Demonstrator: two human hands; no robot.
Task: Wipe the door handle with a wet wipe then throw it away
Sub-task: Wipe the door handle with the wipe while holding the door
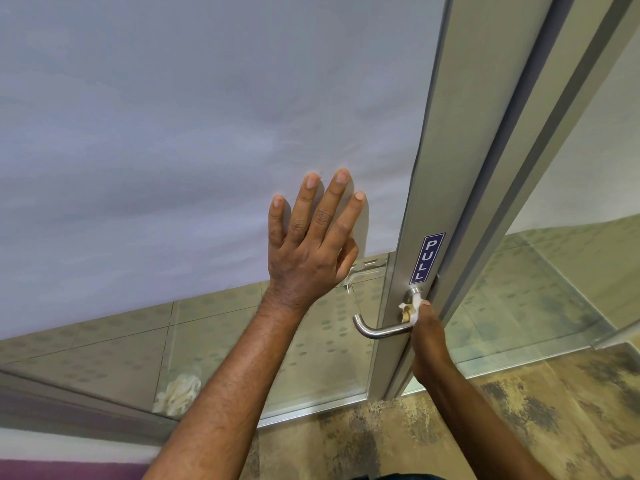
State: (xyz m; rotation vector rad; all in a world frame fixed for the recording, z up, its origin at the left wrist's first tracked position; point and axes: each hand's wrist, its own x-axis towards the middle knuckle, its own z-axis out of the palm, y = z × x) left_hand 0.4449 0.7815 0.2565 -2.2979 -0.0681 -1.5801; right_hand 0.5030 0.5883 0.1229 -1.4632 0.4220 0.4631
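A steel lever door handle [375,331] juts left from the grey metal door frame [446,168], just below a blue PULL sticker [427,258]. My right hand [426,336] is closed on a white wet wipe [410,311] and presses it against the handle's base near the frame. My left hand [311,244] lies flat on the frosted glass door panel [173,133], fingers spread, holding nothing. Most of the wipe is hidden inside my right fist.
The lower strip of the door is clear glass [311,334], showing a dotted floor behind. A pale crumpled object [178,393] lies behind the glass at lower left. Patterned brown carpet [450,438] covers the floor at my feet. A glass side panel [554,289] stands right of the frame.
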